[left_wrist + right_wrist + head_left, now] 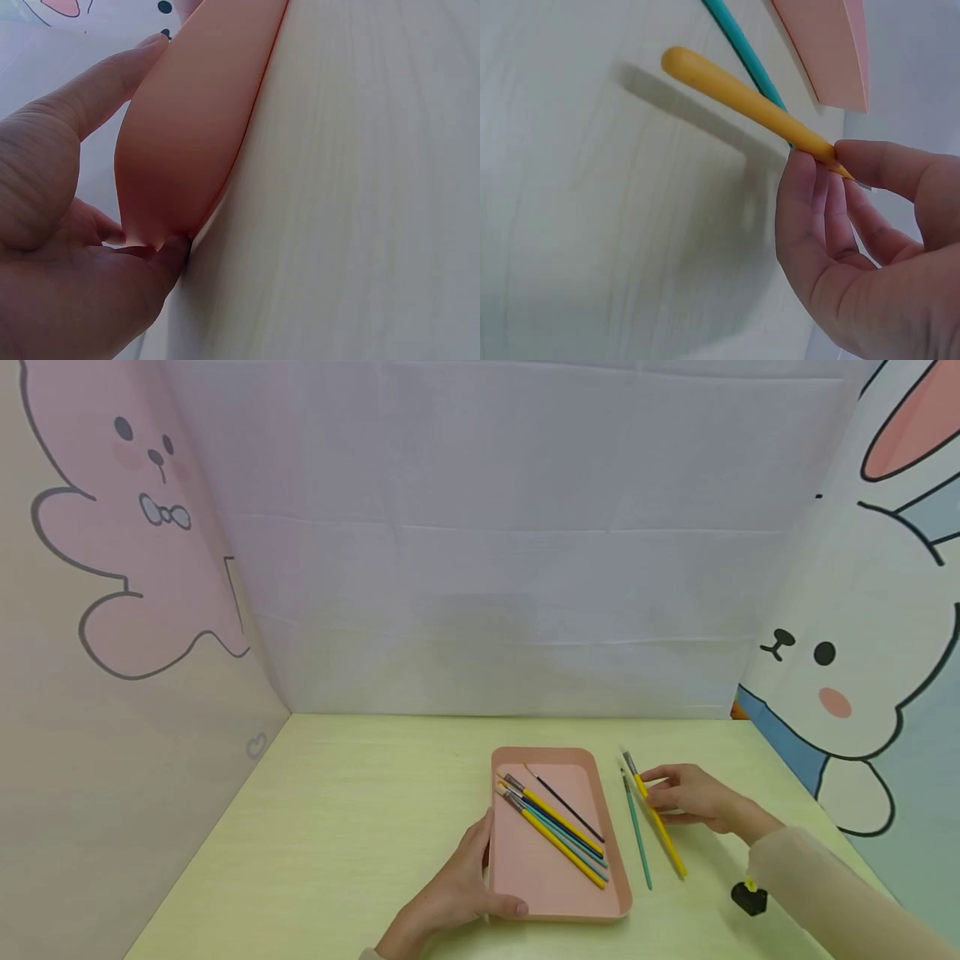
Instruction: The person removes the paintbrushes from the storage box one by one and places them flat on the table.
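Observation:
My right hand [690, 797] pinches a yellow paintbrush [742, 109] between thumb and fingers. That brush is tilted, and its shadow falls apart from its handle end on the table. Just left of it lies a teal paintbrush [638, 839], outside the tray. My left hand [468, 877] grips the near left corner of a shallow pink tray [525, 885], thumb on the near edge and fingers along the side [180, 127]. Inside the tray several paintbrushes lie slantwise, among them a yellow one [566, 846] and a thin black one [570, 808].
The pale wood-look table [337, 827] meets a white cloth wall [480, 610] at the back. Side walls bear a pink cartoon figure [135, 543] and a white rabbit [840, 693]. A small black object [750, 899] appears beside the right sleeve [832, 893].

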Demonstrator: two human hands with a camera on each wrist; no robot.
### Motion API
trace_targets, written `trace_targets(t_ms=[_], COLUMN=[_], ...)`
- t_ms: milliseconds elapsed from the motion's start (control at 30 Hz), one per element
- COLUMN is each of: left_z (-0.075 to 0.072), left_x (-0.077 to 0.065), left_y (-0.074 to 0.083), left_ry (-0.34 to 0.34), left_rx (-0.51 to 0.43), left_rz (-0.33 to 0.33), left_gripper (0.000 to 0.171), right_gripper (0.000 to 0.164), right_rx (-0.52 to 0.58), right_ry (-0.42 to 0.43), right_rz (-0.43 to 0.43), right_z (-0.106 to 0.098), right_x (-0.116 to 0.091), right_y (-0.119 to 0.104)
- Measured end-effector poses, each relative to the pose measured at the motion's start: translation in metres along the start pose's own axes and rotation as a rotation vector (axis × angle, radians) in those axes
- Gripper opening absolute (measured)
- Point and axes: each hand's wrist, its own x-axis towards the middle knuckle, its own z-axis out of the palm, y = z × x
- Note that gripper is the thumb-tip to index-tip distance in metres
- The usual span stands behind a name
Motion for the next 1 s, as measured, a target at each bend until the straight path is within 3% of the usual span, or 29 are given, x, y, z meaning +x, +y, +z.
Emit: trace_targets(t_ms=[600, 1000], left_z=[0.001, 0.001], left_x=[-0.001, -0.001], left_y=[0.001, 0.001], left_ry=[0.01, 0.01], left_rx=[0.013, 0.003], left_rz=[-0.016, -0.007], left_gripper=[0.141, 0.141], right_gripper=[0.057, 0.063], right_rx=[0.035, 0.042], right_ry=[0.051, 0.069], right_rz=[0.089, 0.118], right_z=[0.014, 0.017], right_x=[0.0, -0.004], right_y=[0.018, 0.016])
